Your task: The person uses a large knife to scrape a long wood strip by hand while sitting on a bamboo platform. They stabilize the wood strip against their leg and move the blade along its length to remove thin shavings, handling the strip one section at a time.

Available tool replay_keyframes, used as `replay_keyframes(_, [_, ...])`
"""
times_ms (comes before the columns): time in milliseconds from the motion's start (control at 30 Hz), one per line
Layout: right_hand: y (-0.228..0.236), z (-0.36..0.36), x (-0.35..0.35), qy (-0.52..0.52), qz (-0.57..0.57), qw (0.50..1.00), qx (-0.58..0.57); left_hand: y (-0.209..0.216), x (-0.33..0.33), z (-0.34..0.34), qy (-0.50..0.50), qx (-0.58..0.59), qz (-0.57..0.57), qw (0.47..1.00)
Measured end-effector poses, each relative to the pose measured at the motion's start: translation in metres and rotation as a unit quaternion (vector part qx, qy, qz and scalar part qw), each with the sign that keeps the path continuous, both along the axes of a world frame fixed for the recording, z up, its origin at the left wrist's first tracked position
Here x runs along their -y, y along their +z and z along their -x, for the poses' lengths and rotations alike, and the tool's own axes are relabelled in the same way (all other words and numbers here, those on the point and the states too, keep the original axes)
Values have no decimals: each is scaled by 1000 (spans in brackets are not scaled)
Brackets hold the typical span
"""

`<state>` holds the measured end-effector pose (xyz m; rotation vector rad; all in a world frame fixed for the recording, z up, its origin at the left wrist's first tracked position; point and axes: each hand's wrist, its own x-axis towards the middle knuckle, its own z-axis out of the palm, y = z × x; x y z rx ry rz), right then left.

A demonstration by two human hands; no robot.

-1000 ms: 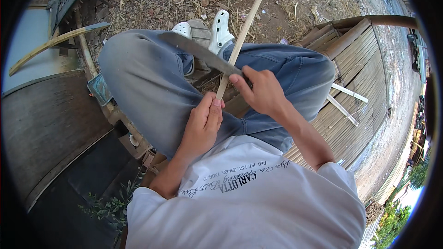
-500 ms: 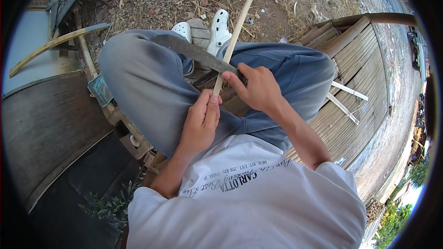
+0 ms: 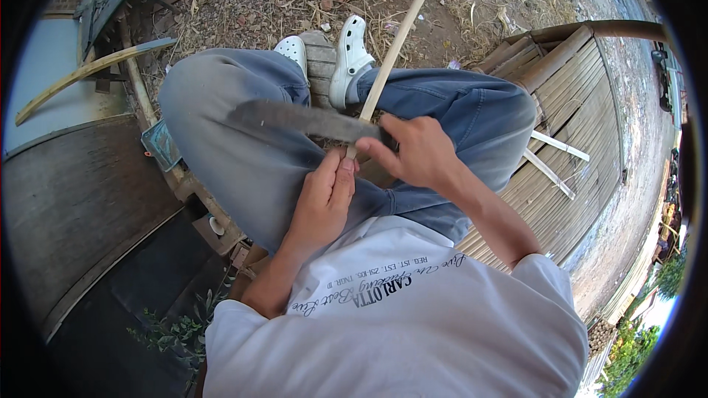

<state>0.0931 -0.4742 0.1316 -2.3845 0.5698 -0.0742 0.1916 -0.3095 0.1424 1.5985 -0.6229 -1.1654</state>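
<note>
My left hand (image 3: 324,190) pinches the near end of a long pale strip, apparently bamboo (image 3: 402,35), between thumb and fingers. The strip runs up and away to the right, past the top edge of the view. My right hand (image 3: 419,149) is closed round the handle end of a machete (image 3: 302,119), its handle mostly hidden by the fingers. The broad, dark blade points left across my lap and lies over the strip just beyond my left fingertips. Motion blurs the blade a little.
I sit cross-legged on a bamboo-slat platform (image 3: 568,155), where two pale strips (image 3: 549,174) lie at the right. A curved bamboo piece (image 3: 92,74) leans at the left beside a brown board (image 3: 81,191). Littered ground (image 3: 258,7) stretches beyond my white clogs (image 3: 350,51).
The machete has moved along the strip toward my left hand, its blade turning more level. The strip's far end has swung to the right. My left hand keeps its pinch.
</note>
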Motion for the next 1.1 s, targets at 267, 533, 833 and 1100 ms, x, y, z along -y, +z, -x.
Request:
replay_keyframes(267, [6,3,-8,32,-34,999,-14,2,3,-1,19,-48,-10,999])
replay_keyframes(533, [-2,6,-4,11,-27,999,20,11,8,-2,13,-39,-19,999])
replay_keyframes(833, [11,3,5,65,-32,997,-39,8,6,-3,-1,-13,-19,1000])
replay_keyframes(1100, [13,0,-6,66,-27,997,-43,-8,-7,-3,-52,120,7,991])
